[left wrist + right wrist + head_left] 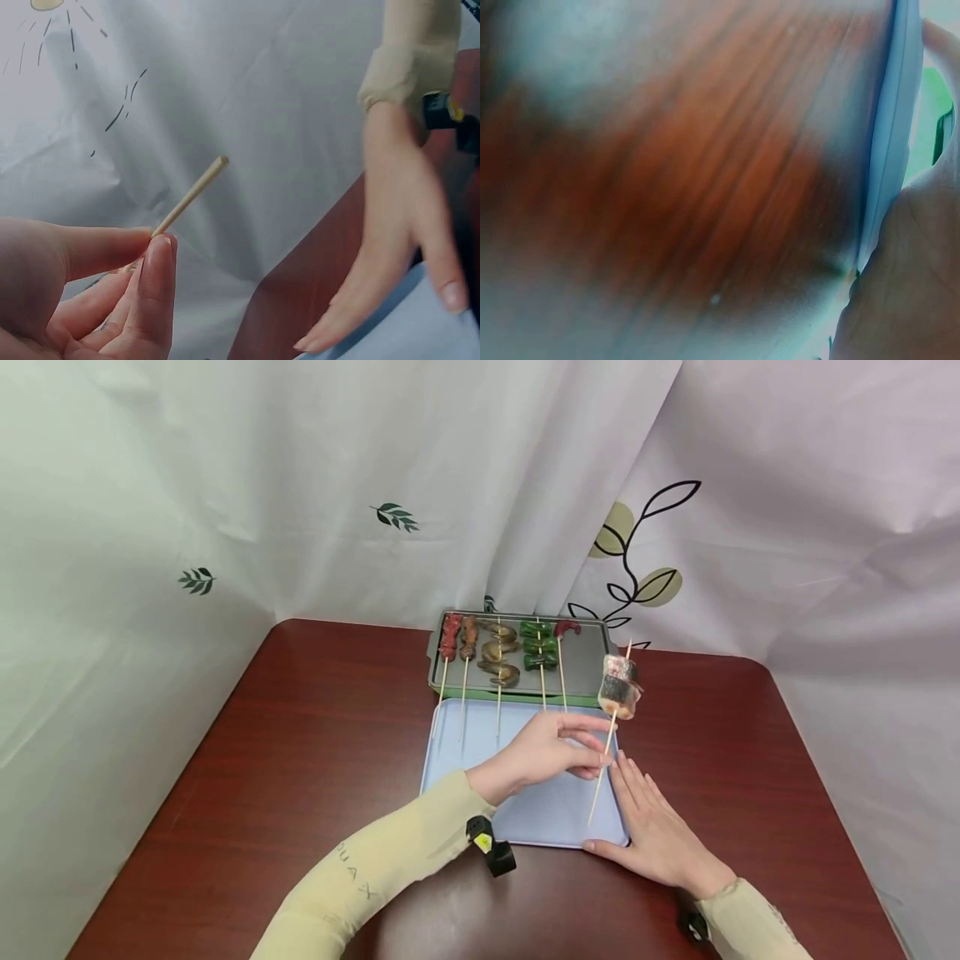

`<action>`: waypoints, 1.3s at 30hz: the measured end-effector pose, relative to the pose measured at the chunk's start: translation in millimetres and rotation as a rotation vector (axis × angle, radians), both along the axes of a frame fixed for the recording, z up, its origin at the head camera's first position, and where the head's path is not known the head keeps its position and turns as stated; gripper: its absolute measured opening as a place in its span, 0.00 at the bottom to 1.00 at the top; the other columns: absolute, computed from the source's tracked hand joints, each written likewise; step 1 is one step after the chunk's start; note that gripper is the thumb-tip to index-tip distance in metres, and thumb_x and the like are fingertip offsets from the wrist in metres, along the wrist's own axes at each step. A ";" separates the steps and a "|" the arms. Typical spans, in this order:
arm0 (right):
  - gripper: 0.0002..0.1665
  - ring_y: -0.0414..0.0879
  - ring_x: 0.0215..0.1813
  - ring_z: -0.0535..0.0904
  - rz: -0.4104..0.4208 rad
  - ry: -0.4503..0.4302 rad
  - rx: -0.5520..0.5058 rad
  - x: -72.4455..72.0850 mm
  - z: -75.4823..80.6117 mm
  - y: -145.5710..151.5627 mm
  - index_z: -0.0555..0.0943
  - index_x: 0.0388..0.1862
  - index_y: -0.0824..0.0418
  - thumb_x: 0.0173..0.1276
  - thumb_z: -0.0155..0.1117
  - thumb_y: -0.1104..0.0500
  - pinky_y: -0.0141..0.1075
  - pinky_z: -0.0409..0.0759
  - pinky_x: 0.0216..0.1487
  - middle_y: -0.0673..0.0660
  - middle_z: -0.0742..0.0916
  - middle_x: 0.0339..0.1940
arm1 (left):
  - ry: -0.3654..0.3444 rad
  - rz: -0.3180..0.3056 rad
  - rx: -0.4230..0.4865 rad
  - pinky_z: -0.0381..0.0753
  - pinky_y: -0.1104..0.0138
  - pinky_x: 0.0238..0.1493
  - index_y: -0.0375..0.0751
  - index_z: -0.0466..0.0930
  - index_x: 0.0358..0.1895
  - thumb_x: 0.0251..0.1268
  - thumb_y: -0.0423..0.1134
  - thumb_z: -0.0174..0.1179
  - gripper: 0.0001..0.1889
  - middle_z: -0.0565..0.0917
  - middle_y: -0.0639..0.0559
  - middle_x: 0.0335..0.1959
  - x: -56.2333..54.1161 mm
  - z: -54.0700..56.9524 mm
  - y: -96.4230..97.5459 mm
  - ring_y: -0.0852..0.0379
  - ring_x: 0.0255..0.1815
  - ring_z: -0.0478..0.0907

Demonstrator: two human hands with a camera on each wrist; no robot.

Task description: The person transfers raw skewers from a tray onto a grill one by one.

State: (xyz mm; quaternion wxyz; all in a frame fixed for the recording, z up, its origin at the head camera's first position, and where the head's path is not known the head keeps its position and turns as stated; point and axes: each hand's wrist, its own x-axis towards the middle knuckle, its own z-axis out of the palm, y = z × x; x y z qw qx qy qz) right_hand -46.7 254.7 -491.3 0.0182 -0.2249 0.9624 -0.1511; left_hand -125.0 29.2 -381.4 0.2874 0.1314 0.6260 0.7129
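Note:
My left hand (551,747) pinches the bamboo stick of a skewer (619,687) between thumb and fingers. Chunks with dark skin and pale flesh, like fish, are threaded on its upper end. The skewer is held up at a tilt above the right side of a light blue tray (525,818). In the left wrist view, the stick's bare end (191,195) sticks out past the fingertips. My right hand (660,835) lies against the tray's near right corner, fingers straight and thumb at the front edge. Its palm side and the tray rim (889,142) show in the right wrist view.
Behind the tray stands a grill pan (585,667) with a green base. Across it lie a red skewer (450,637), a brown one (468,637), one with curled brown pieces (499,652), a green one (538,646) and a dark red one (567,627). Their sticks reach over the tray.

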 end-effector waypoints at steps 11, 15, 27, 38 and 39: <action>0.71 0.64 0.81 0.47 -0.013 -0.014 0.011 0.4 0.5 -0.6 0.51 0.81 0.73 0.62 0.62 0.22 0.61 0.54 0.76 0.68 0.52 0.82 | 0.017 0.133 -0.035 0.89 0.63 0.38 0.27 0.79 0.62 0.63 0.23 0.67 0.23 0.89 0.46 0.34 -39.3 9.9 16.2 0.55 0.30 0.87; 0.70 0.64 0.81 0.47 -0.011 -0.007 0.009 0.5 -0.6 -1.0 0.51 0.81 0.72 0.62 0.62 0.22 0.61 0.54 0.77 0.68 0.52 0.83 | -0.018 0.190 -0.048 0.89 0.65 0.37 0.27 0.80 0.61 0.63 0.21 0.67 0.22 0.89 0.43 0.35 -55.2 2.9 23.9 0.46 0.37 0.88; 0.70 0.63 0.81 0.47 -0.010 -0.002 0.013 0.7 -0.6 -0.2 0.51 0.81 0.72 0.62 0.62 0.22 0.58 0.53 0.78 0.67 0.50 0.83 | -0.016 0.356 -0.295 0.87 0.71 0.29 0.32 0.87 0.53 0.62 0.24 0.69 0.15 0.87 0.49 0.24 -79.1 -15.5 48.2 0.62 0.20 0.81; 0.71 0.63 0.81 0.46 -0.010 -0.012 0.014 0.6 -1.9 -0.1 0.50 0.81 0.72 0.62 0.61 0.22 0.58 0.53 0.78 0.67 0.50 0.83 | -0.039 0.359 -0.443 0.89 0.61 0.39 0.35 0.88 0.50 0.58 0.24 0.72 0.16 0.86 0.49 0.23 -84.0 -14.1 57.1 0.61 0.15 0.81; 0.70 0.63 0.81 0.47 -0.009 -0.006 0.014 0.4 -2.0 0.1 0.50 0.81 0.72 0.62 0.61 0.22 0.58 0.53 0.78 0.67 0.50 0.83 | -0.032 0.354 -0.456 0.89 0.60 0.40 0.35 0.88 0.51 0.58 0.24 0.72 0.16 0.86 0.49 0.25 -84.1 -13.7 57.5 0.59 0.17 0.83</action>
